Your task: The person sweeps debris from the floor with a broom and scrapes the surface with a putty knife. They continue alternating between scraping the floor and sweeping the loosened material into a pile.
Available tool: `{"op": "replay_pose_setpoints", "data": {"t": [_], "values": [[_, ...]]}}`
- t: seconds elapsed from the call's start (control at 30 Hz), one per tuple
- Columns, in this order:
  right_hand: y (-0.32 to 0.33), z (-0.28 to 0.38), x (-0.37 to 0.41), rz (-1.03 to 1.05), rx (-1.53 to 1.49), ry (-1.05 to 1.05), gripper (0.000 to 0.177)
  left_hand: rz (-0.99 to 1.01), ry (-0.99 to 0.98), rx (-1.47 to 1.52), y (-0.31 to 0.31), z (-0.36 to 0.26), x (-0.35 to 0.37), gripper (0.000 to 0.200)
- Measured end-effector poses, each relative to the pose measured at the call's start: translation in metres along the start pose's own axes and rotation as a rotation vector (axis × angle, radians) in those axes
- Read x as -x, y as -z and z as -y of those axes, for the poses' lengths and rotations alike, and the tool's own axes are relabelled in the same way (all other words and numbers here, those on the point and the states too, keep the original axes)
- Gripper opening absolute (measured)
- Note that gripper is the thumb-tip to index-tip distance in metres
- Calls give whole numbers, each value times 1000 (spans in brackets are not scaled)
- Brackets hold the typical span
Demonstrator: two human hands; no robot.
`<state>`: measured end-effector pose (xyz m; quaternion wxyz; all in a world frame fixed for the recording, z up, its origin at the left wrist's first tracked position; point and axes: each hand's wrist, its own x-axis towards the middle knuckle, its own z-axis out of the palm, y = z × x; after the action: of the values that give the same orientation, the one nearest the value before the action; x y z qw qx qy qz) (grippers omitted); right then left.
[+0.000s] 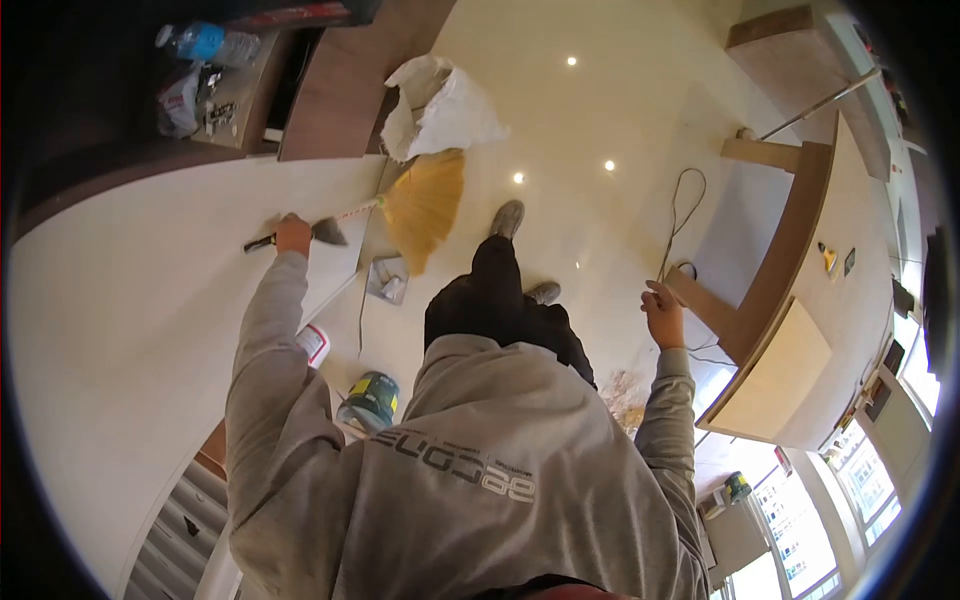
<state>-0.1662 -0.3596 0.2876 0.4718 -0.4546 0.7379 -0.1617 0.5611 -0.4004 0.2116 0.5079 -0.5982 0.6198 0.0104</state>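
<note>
My left hand [293,236] is closed around the dark handle of a putty knife [329,232]. Its flat blade points to the right, over the large white surface [160,250]. Just beyond the blade, a straw broom [425,208] spreads its yellow bristles, its handle reaching back toward the knife. On the right, my right hand [664,315] hangs over the floor with loosely bent fingers and nothing visible in it. A looped cord [672,235] on the floor overlaps its fingertips in this view.
Crumpled white sheeting [440,108] lies beyond the broom. A dustpan [387,280] and a green bucket [371,398] stand on my left side. To my right is a wooden-edged counter [775,270]. A water bottle [215,44] sits at the upper left.
</note>
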Motion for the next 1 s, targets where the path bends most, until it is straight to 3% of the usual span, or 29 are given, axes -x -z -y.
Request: {"op": "replay_pose_setpoints", "data": {"t": [0.03,0.07,0.1,0.17,0.23,0.33,0.43,0.5,0.53,0.7,0.73,0.77,0.83,0.87,0.9,0.97,1.0], "values": [[-8,-3,8,13,224,71,27,-74,84,174,-5,-3,4,18],[-19,-8,16,29,240,74,26,-89,116,314,-8,-6,5,16],[-33,-22,24,55,177,73,27,-97,131,311,7,-5,16,16],[-58,-30,42,157,-28,-35,28,35,-149,426,28,-8,42,19],[-89,-17,62,280,-256,-189,28,1,-186,570,48,-23,66,23],[-150,-1,78,506,-523,-202,30,-223,-213,738,72,-67,112,22],[-227,25,91,712,-704,-398,38,-365,-222,937,118,-130,189,20],[-288,21,91,799,-862,-677,45,-307,-169,903,133,-180,229,22],[-309,5,81,808,-878,-686,45,-347,-176,916,125,-206,243,22],[-424,-75,34,1054,-548,252,25,-388,-233,1081,116,-252,312,23],[-410,-77,39,1055,-564,235,25,-321,-234,1142,113,-248,319,25],[-373,-70,39,906,-416,311,17,-259,-236,1204,107,-244,322,28],[-338,-115,26,976,-878,-74,14,-243,-205,1201,85,-235,322,29],[-331,-161,19,1120,-1476,-587,18,-235,-155,1210,70,-230,327,30],[-310,-196,29,927,-1155,-351,18,-225,-158,1218,51,-226,331,30],[-256,-223,68,703,-1100,-361,17,-155,-75,1327,6,-218,329,29],[-224,-220,91,667,-1363,-609,15,-161,-76,1338,-11,-212,330,29]]}}
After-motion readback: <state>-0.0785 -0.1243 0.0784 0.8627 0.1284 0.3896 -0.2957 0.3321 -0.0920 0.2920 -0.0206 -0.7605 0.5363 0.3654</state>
